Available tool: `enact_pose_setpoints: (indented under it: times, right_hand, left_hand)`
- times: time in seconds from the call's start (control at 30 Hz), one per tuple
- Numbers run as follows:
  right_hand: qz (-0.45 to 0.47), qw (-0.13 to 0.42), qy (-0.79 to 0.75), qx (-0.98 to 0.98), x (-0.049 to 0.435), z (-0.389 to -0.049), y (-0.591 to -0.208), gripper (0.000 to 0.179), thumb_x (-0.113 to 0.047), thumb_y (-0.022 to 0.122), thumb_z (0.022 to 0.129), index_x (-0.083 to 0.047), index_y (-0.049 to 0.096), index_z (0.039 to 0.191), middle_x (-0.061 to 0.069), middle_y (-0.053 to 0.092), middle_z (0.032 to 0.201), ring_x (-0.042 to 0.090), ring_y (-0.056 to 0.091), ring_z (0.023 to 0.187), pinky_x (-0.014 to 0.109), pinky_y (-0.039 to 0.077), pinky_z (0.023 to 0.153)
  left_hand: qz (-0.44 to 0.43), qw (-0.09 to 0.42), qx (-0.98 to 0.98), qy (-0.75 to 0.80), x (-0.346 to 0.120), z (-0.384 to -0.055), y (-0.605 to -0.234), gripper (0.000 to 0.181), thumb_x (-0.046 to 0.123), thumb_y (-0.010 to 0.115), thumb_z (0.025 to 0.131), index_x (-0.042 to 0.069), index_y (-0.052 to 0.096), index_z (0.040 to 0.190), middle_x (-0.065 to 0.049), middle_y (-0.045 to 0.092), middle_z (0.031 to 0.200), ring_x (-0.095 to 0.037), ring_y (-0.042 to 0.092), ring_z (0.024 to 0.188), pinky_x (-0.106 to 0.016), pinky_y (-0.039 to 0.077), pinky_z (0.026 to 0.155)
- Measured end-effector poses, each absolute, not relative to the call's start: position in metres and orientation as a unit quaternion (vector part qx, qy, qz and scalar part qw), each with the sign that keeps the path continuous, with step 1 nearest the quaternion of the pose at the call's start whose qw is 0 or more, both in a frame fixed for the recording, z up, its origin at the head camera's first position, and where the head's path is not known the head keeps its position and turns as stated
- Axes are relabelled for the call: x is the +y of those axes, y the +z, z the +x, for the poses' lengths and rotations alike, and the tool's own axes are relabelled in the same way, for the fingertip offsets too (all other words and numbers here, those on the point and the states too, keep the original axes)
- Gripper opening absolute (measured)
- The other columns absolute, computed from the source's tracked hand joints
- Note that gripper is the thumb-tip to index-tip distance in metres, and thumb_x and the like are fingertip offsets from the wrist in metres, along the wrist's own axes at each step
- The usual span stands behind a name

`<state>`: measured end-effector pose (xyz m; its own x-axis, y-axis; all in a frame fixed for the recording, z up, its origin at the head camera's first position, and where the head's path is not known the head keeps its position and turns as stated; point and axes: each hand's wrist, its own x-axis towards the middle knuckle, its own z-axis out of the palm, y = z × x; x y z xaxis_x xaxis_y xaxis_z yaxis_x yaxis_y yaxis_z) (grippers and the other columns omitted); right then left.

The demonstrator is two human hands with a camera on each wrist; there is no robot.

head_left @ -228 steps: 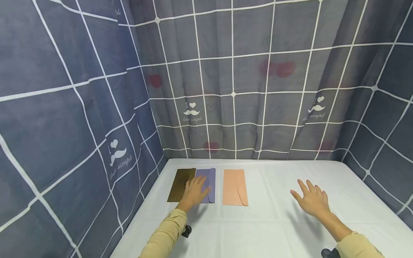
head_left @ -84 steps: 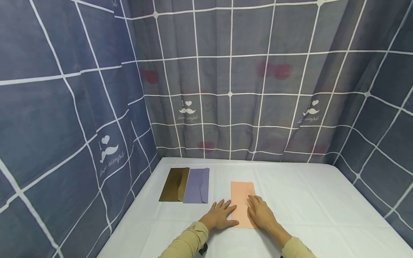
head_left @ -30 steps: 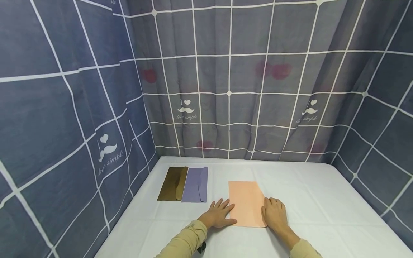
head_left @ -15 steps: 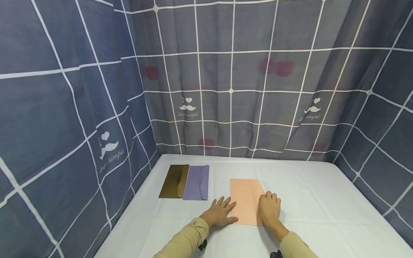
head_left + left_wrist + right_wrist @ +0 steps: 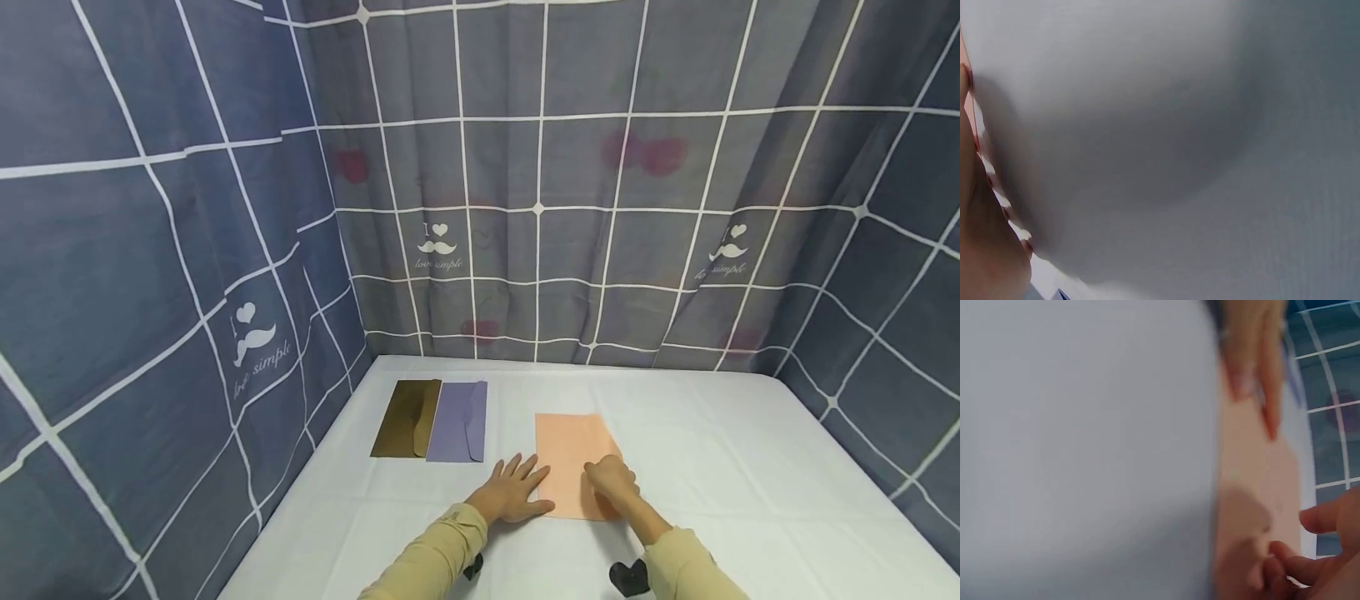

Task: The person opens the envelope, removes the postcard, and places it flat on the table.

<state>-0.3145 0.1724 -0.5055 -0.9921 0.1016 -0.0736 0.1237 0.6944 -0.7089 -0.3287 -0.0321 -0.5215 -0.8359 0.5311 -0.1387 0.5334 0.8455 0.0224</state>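
A peach envelope [image 5: 564, 442] lies on the white table, its long flap opened out to the right, with a slanted corner at upper right. My left hand [image 5: 508, 492] rests with spread fingers on the envelope's lower left edge. My right hand [image 5: 613, 482] is over the right half of the envelope, its fingers curled. In the right wrist view the thumb [image 5: 1321, 519] stands apart from the bent fingers [image 5: 1297, 567], which are close over the peach paper. The left wrist view shows only the edge of the left hand [image 5: 988, 244] and mostly white cloth.
A dark gold envelope [image 5: 401, 421] and a purple envelope [image 5: 453, 423] lie side by side at the back left, flaps folded down. Dark checked curtains [image 5: 570, 250] stand behind and on both sides of the white table [image 5: 720, 467].
The peach envelope has come nearer and to the right from beside the purple one, and its flap was unfolded rightward. My right hand has since moved left from the flap's edge over the paper.
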Motion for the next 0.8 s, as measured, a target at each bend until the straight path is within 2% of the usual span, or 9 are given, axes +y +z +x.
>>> enact_pose_setpoints:
  times: [0.13,0.23,0.33,0.4,0.43,0.5,0.67,0.73,0.8]
  right_hand:
    - [0.057,0.064,-0.496,0.864,0.169,-0.318,-0.496,0.056,-0.014,0.047,0.092,0.033,0.033,0.119,0.051,0.032,0.126,0.063,0.030,0.120,0.065,0.027,0.099]
    - [0.071,0.092,-0.535,0.837,0.168,-0.317,-0.493,0.063,-0.014,0.047,0.093,0.033,0.022,0.125,0.051,0.027,0.129,0.061,0.029,0.122,0.062,0.029,0.101]
    - [0.090,0.090,-0.553,0.823,0.166,-0.315,-0.492,0.058,-0.015,0.048,0.093,0.030,0.029,0.124,0.038,0.048,0.105,0.044,0.055,0.094,0.043,0.048,0.086]
    - [0.113,0.085,-0.563,0.814,0.164,-0.315,-0.492,0.052,-0.016,0.049,0.093,0.026,0.035,0.120,0.021,0.051,0.080,0.024,0.054,0.064,0.027,0.048,0.062]
    - [0.123,0.083,-0.567,0.810,0.163,-0.315,-0.492,0.050,-0.016,0.050,0.093,0.024,0.037,0.119,0.014,0.048,0.076,0.017,0.048,0.058,0.023,0.043,0.055]
    - [0.139,0.084,-0.572,0.804,0.161,-0.316,-0.493,0.049,-0.017,0.050,0.093,0.023,0.037,0.119,0.011,0.047,0.076,0.014,0.046,0.057,0.020,0.039,0.050]
    - [0.143,0.078,-0.566,0.808,0.160,-0.317,-0.494,0.051,-0.015,0.052,0.091,0.026,0.040,0.121,0.028,0.053,0.105,0.026,0.055,0.088,0.024,0.047,0.064]
    - [0.150,0.071,-0.570,0.805,0.160,-0.317,-0.495,0.045,-0.013,0.052,0.091,0.025,0.047,0.114,0.026,0.060,0.091,0.022,0.059,0.074,0.022,0.047,0.057]
    - [0.161,0.067,-0.575,0.800,0.160,-0.316,-0.496,0.040,-0.012,0.052,0.091,0.024,0.050,0.108,0.014,0.057,0.070,0.014,0.055,0.056,0.018,0.042,0.047]
  left_hand:
    - [0.280,0.068,0.957,-0.001,-0.031,-0.330,-0.519,0.068,0.066,0.032,0.093,0.030,0.028,0.151,0.004,0.022,0.156,-0.023,0.018,0.142,-0.045,0.019,0.112]
    - [0.281,0.073,0.957,0.005,-0.032,-0.328,-0.519,0.068,0.066,0.034,0.093,0.029,0.029,0.151,0.004,0.023,0.155,-0.024,0.019,0.142,-0.046,0.020,0.111]
    - [0.283,0.071,0.956,0.009,-0.034,-0.327,-0.520,0.068,0.066,0.035,0.093,0.029,0.031,0.150,0.003,0.025,0.155,-0.024,0.020,0.141,-0.046,0.020,0.111]
    - [0.285,0.065,0.956,0.012,-0.035,-0.327,-0.521,0.068,0.065,0.035,0.094,0.028,0.031,0.150,0.003,0.026,0.154,-0.024,0.021,0.141,-0.046,0.021,0.111]
    - [0.286,0.065,0.956,0.015,-0.035,-0.327,-0.521,0.068,0.065,0.035,0.094,0.028,0.031,0.151,0.003,0.026,0.155,-0.024,0.021,0.141,-0.046,0.021,0.111]
    - [0.287,0.064,0.955,0.022,-0.036,-0.327,-0.521,0.068,0.065,0.034,0.094,0.028,0.030,0.151,0.002,0.026,0.155,-0.024,0.021,0.141,-0.046,0.020,0.111]
    - [0.293,0.063,0.953,0.031,-0.035,-0.329,-0.522,0.068,0.066,0.034,0.093,0.029,0.030,0.151,0.002,0.026,0.155,-0.025,0.021,0.141,-0.047,0.020,0.111]
    - [0.295,0.063,0.953,0.027,-0.035,-0.329,-0.523,0.069,0.067,0.033,0.093,0.030,0.030,0.151,0.002,0.026,0.155,-0.025,0.021,0.141,-0.047,0.020,0.111]
    - [0.293,0.062,0.954,0.023,-0.035,-0.329,-0.524,0.069,0.067,0.033,0.092,0.031,0.030,0.151,0.003,0.026,0.155,-0.025,0.021,0.141,-0.047,0.020,0.111]
